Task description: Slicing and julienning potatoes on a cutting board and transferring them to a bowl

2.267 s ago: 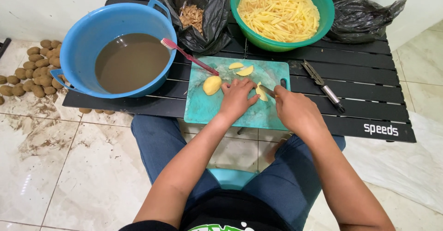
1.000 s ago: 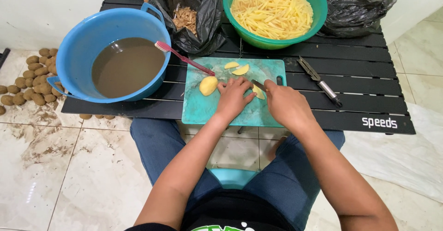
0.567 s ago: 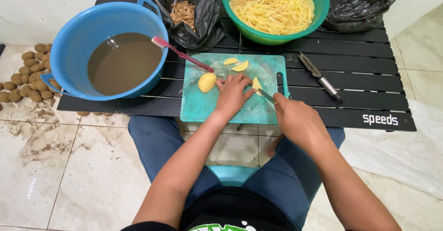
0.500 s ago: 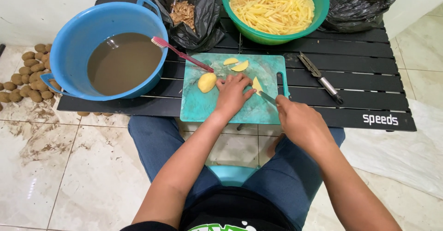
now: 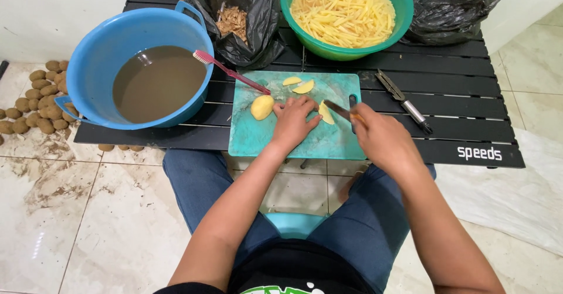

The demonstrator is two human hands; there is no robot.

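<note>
Left hand [image 5: 293, 121] flat on teal cutting board [image 5: 258, 141], fingers spread and pressing a potato piece [image 5: 326, 112] at the fingertips; grip open, palm down. Right hand [image 5: 381, 138] closed around a knife [image 5: 339, 110], grip pressed together on the handle, blade angled left and touching the potato piece. Peeled half potato [image 5: 261, 107] just left of the left hand, on the board. Two potato slices [image 5: 298, 85] at the far edge of the board. Board on near edge of black slatted surface [image 5: 469, 112]. Far left: blue basin [image 5: 99, 53] of muddy water, pink toothbrush [image 5: 229, 73] leaning from its rim onto the board. Far: green bowl [image 5: 404, 12] full of cut potato sticks; black bag [image 5: 264, 18] with peelings. Peeler [image 5: 403, 101] right of the board. Unpeeled potatoes [image 5: 35, 100] on the floor, far left.
</note>
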